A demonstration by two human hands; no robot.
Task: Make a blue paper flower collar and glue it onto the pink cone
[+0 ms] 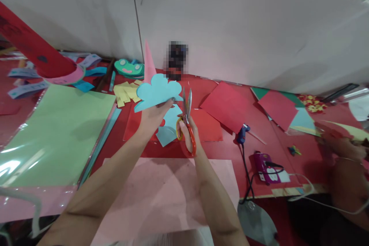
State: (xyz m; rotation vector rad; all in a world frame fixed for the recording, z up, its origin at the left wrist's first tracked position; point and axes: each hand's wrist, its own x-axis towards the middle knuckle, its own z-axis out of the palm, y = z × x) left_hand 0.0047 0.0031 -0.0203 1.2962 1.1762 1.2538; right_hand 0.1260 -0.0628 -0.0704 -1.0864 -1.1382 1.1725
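My left hand (155, 117) grips a light blue paper cut with a scalloped, cloud-like edge (158, 91), holding it up over the table. Just to its right, my right hand (190, 130) has its fingers in the handles of orange and yellow scissors (187, 107). The blades point away from me and stand apart, close to the paper's right edge. Below the hands, another light blue piece (167, 135) lies on a red sheet (210, 125). Behind the cut paper rises a pink cone (149, 63).
Green sheets in plastic (57, 134) lie left, near yellow slips (125, 93) and green frog-like cutouts (129, 69). Right are red sheets (226, 105), a blue glue gun (243, 133) and a purple power box (266, 167) with cables. Another person's hand (343, 142) is at far right.
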